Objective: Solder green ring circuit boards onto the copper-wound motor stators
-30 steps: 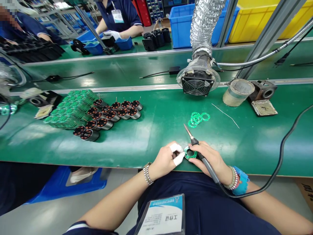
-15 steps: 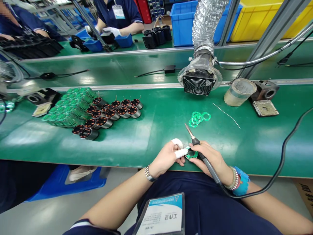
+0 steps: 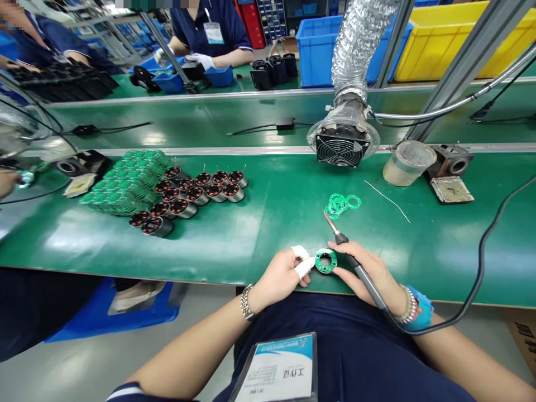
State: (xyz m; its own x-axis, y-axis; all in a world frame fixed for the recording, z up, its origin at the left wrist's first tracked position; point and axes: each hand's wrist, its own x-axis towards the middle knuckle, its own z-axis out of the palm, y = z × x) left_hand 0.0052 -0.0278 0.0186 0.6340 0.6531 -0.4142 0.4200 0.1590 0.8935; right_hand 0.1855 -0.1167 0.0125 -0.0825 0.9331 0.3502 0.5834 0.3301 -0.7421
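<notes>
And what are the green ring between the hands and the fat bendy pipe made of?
The ring: probably stiff circuit board with a glossy green coating; it's flat and has tiny dots. The pipe: silvery and crinkled, so likely metal foil, maybe foil-covered plastic.

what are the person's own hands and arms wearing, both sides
The left hand has white finger covers on the thumb and a finger, with a metal-link wristband at the wrist. The right hand shows no finger covers; its wrist carries beaded bracelets and a frilly bright-blue band. The left sleeve is short, navy, with white trim.
</notes>
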